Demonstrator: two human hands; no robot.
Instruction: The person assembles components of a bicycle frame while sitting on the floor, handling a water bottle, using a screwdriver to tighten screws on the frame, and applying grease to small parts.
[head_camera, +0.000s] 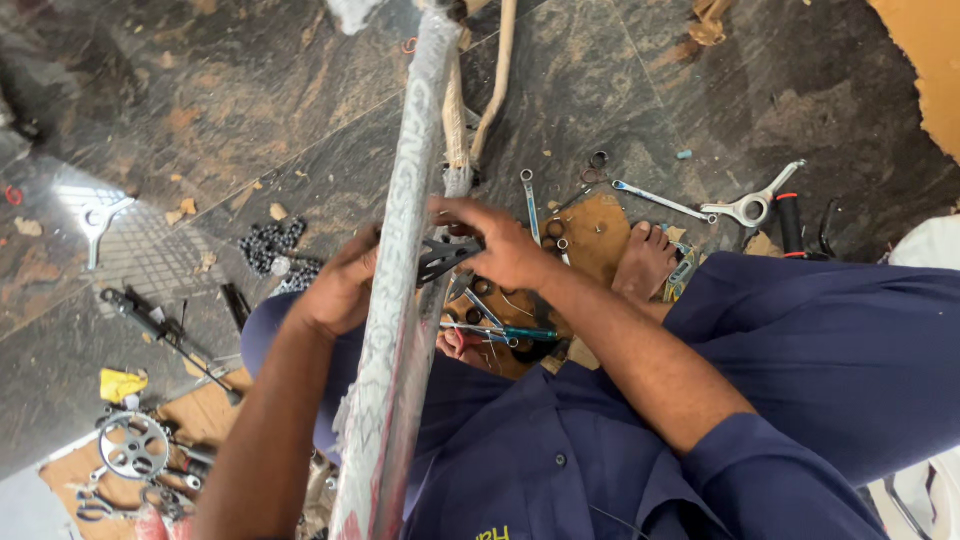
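Observation:
A long bicycle frame tube (400, 300), wrapped in clear printed plastic, runs from my lap up toward the top of the view. My left hand (338, 288) grips the tube from the left side. My right hand (500, 245) is closed on a black metal bracket (445, 258) that sits against the tube's right side. Both forearms reach in from below. I wear dark blue clothes (600, 430) and my bare foot (643, 262) rests on the floor beside the tools.
On the dark stone floor lie spanners (655, 200), a brake caliper (752, 207), a black chain (272, 243), a chainring (133, 445), a screwdriver (520, 333) and small parts on brown cardboard (598, 225). A metal bracket (98, 222) lies far left.

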